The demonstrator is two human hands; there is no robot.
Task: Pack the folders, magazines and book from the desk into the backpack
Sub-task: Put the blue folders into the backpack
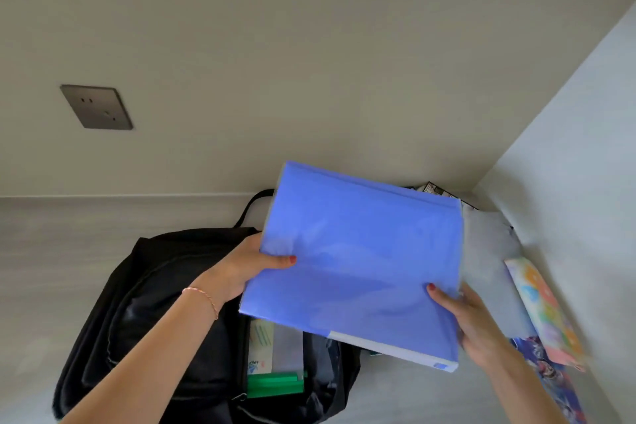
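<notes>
Both hands hold a blue folder (358,262) in the air, tilted, above the open mouth of the black backpack (165,306). The left hand (241,272) grips the folder's left edge, thumb on the cover and fingers beneath. The right hand (471,317) grips the right edge near the lower corner, thumb on top, its other fingers hidden behind.

The backpack lies flat on the pale desk (69,251), reaching toward the back edge where the desk meets the wall, its carry loop pointing at that wall. In its open compartment stand a green folder (275,385) and a pale booklet (261,348), taking the left part of the opening; dark space shows to their right.

By the desk's right edge, against the side wall, lie a colourful magazine (547,310) and a darker one (550,379) partly under it. A translucent white folder (488,251) lies behind the blue one, toward the back right corner. A wall socket (97,107) sits well above the desk's left half.
</notes>
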